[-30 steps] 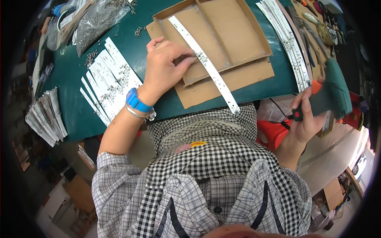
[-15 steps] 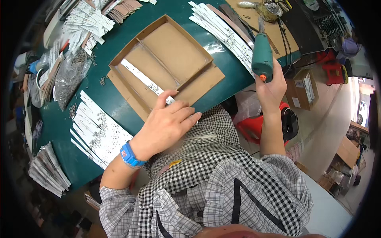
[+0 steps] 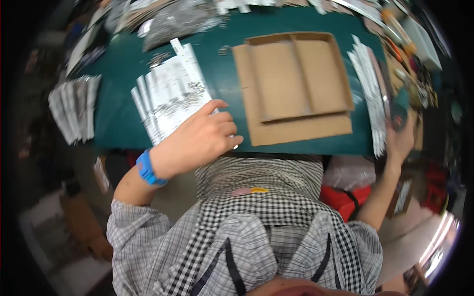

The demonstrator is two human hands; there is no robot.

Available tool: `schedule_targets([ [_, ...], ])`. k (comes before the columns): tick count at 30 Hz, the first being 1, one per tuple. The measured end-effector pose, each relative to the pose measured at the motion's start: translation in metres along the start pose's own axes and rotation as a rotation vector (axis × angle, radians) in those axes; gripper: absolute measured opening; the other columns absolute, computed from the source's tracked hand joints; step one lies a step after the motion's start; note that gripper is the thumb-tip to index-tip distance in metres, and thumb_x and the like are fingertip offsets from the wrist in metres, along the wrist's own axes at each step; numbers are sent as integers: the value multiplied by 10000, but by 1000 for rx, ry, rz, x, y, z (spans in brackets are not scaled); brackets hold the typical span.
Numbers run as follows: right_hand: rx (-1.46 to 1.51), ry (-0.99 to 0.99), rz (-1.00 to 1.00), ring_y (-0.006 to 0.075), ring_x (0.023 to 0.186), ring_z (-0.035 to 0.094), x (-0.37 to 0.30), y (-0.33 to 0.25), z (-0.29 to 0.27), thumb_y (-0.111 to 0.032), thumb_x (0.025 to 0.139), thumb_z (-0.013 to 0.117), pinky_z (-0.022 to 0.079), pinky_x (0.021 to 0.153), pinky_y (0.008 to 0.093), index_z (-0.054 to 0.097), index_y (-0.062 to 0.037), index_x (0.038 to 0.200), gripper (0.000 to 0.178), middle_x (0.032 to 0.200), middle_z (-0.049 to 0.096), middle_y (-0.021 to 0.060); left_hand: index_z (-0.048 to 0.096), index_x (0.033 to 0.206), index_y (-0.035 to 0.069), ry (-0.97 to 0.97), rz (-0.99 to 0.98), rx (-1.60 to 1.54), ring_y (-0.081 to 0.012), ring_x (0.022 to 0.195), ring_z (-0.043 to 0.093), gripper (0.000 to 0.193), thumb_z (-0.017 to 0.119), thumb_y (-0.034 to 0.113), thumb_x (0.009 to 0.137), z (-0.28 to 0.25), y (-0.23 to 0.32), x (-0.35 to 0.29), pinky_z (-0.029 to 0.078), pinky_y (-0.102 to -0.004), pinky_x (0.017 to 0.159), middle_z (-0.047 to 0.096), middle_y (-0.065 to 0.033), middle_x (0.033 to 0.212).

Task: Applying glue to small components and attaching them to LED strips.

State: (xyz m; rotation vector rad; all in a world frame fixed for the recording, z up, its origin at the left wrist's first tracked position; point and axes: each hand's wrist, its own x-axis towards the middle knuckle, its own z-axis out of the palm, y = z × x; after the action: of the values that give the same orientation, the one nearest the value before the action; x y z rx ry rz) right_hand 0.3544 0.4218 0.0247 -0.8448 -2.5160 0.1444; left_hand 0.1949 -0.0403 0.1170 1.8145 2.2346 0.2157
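My left hand [image 3: 200,138] is closed on a white circuit-board strip [image 3: 180,49]. The strip runs under my fingers, and its far end lies over a fan of similar white strips [image 3: 170,93] dotted with small parts. My right hand [image 3: 401,140], at the table's right edge, grips a green cylindrical hand tool [image 3: 400,108]. Motion blurs the tool, so its exact kind is unclear. Between my hands sits a shallow brown cardboard tray [image 3: 247,74] with a divider; no strip lies in it.
More white strips [image 3: 370,93] lie right of the tray. Grey-white strips [image 3: 74,108] stand bundled at the far left of the green table [image 3: 116,118]. A plastic bag [image 3: 177,22] and small loose metal pieces [image 3: 158,59] are at the back. Tools clutter the back right.
The view has turned. My left hand has moved the strip out of the cardboard tray, leftward over the strip fan. My right hand, still holding the green tool, is beside the right-hand strips.
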Motion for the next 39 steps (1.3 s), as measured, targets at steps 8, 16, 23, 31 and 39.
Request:
schedule_targets([
  [8, 14, -48, -90, 413, 1005, 654, 9, 25, 5, -130, 862, 715, 495, 835, 438, 572, -61, 1266, 434, 1046, 695, 180, 767, 945, 82, 48, -152, -28, -227, 929, 635, 218, 618, 82, 786, 25, -30, -48, 435, -369, 999, 701, -31, 918],
  [16, 58, -106, 8, 286, 859, 675, 9, 25, 5, -196, 857, 756, 495, 807, 382, 597, -57, 1222, 421, 926, 688, 102, 749, 972, 62, 111, -194, -108, -234, 1038, 634, 233, 626, 39, 775, 39, -27, -66, 457, -374, 976, 709, -57, 1016],
  [23, 169, -67, 3, 216, 834, 656, 10, 14, 12, -226, 852, 779, 493, 817, 352, 606, -82, 1237, 446, 942, 683, 66, 736, 1013, 64, 115, -213, -97, -262, 1078, 629, 316, 660, -33, 723, 39, -20, -72, 466, -380, 968, 701, -72, 1086],
  [31, 174, -76, -3, 183, 750, 633, 20, 12, 16, -121, 809, 766, 498, 758, 335, 597, -69, 1236, 463, 844, 646, 57, 748, 1021, 72, 375, -349, -165, -330, 906, 675, 268, 736, 15, 759, 17, -87, -46, 535, -409, 837, 726, -128, 940],
  [39, 563, 21, 269, 108, 760, 614, 3, 23, -18, 4, 773, 778, 484, 656, 237, 568, -18, 1216, 491, 820, 630, 28, 763, 1030, 68, 522, -783, -44, -217, 805, 705, 243, 791, 170, 811, 48, -238, 8, 549, -335, 749, 750, -119, 915],
])
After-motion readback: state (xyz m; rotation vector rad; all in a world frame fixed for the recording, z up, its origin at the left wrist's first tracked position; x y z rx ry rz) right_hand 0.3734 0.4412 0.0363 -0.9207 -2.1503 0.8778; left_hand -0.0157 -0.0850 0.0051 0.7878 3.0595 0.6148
